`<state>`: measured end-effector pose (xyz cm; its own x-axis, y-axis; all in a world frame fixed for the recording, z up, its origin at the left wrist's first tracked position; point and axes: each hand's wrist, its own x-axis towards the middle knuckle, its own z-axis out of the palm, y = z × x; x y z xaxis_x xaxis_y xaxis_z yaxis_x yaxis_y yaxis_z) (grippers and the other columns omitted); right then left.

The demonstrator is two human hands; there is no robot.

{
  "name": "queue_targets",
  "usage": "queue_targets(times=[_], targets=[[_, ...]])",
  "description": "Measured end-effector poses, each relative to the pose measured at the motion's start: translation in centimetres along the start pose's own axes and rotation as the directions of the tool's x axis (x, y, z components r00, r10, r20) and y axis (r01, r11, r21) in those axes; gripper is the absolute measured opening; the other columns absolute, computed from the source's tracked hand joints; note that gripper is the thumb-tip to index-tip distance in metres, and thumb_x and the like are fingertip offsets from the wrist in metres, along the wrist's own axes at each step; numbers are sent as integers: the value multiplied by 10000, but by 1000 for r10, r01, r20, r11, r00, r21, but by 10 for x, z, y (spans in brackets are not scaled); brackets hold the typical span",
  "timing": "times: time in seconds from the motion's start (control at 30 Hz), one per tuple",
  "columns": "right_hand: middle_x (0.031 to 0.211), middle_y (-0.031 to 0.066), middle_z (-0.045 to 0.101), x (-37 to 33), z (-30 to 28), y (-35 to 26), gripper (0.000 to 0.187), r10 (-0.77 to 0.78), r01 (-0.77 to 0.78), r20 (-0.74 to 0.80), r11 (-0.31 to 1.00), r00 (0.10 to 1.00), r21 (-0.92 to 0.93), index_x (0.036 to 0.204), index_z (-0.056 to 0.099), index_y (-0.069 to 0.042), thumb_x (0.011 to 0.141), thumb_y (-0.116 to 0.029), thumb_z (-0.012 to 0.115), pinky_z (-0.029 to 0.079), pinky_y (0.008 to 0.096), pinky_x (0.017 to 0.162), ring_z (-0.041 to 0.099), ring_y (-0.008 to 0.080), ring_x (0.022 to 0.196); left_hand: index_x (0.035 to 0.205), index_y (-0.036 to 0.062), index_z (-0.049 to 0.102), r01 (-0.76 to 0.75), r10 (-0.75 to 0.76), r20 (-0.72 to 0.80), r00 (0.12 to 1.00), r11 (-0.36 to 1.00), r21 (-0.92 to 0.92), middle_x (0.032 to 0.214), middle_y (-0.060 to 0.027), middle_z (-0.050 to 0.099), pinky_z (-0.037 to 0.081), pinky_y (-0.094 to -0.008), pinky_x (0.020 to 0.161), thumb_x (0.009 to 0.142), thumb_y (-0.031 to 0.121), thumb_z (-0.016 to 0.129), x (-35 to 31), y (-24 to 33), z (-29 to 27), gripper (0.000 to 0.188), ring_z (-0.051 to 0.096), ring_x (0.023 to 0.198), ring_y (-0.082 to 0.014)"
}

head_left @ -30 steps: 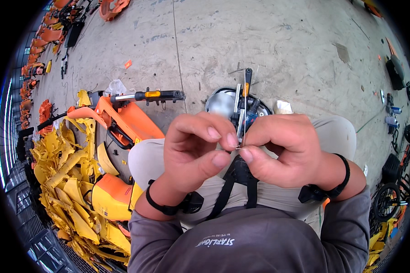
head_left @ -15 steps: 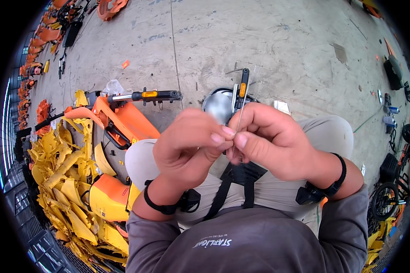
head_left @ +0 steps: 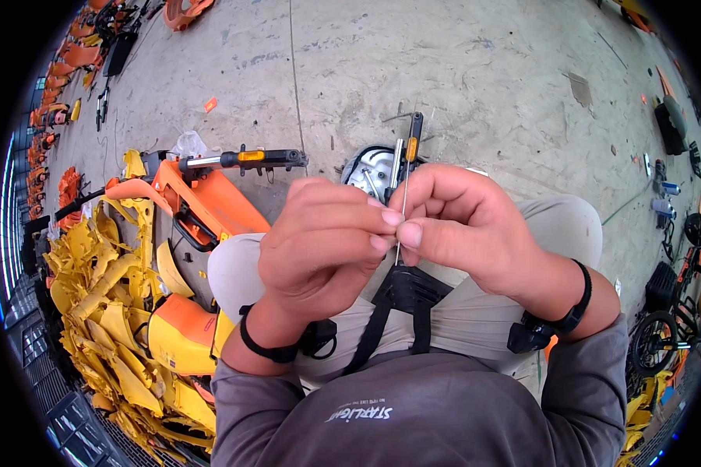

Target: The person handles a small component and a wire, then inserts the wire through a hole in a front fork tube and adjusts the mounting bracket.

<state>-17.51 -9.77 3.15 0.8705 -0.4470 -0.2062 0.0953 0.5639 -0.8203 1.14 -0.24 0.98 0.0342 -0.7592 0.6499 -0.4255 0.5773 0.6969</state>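
Note:
In front of my lap both my hands meet at the fingertips. A thin straight metal rod (head_left: 406, 175) stands nearly upright, pinched between the thumb and fingers of my right hand (head_left: 475, 233); its lower end shows below the grip. My left hand (head_left: 315, 241) is closed in a pinch, its fingertips touching the rod beside my right thumb. Whether it holds the rod or some small thing on it is hidden. Behind the hands, on the floor, lie a round silver metal part (head_left: 370, 173) and a dark fork leg (head_left: 414, 140) with a yellow reflector.
Left of my knees lies an orange body panel (head_left: 224, 204) with a fork leg (head_left: 249, 158) across it. A large heap of yellow plastic panels (head_left: 105, 311) fills the lower left. At the right edge are a black wheel (head_left: 656, 342) and several scattered parts on the concrete floor (head_left: 475, 78).
My left hand, blurred before, is now sharp, its fingers drawn closer together. The right hand still pinches the rod. The round silver part shows more clearly past my hands.

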Motion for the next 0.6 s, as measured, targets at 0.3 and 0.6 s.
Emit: queue_targets(times=[0.3,0.6], targets=[[859,39,664,3,-7,-1,117,8,-7,-10,998,1000,69,1035,586,0,921,4,613,511,256,671,636,89,748,1017,76,663,88,-86,-68,994,996,25,1081,-99,702,490,-366,784,745,-34,788,1,3,10,319,662,950,-254],[839,22,641,3,-8,3,125,-117,118,-33,993,993,24,1038,575,-38,930,5,621,500,243,611,627,76,711,1004,73,690,100,-103,12,995,984,144,1007,-88,698,499,-365,794,752,5,812,3,3,6,288,655,899,-245]])
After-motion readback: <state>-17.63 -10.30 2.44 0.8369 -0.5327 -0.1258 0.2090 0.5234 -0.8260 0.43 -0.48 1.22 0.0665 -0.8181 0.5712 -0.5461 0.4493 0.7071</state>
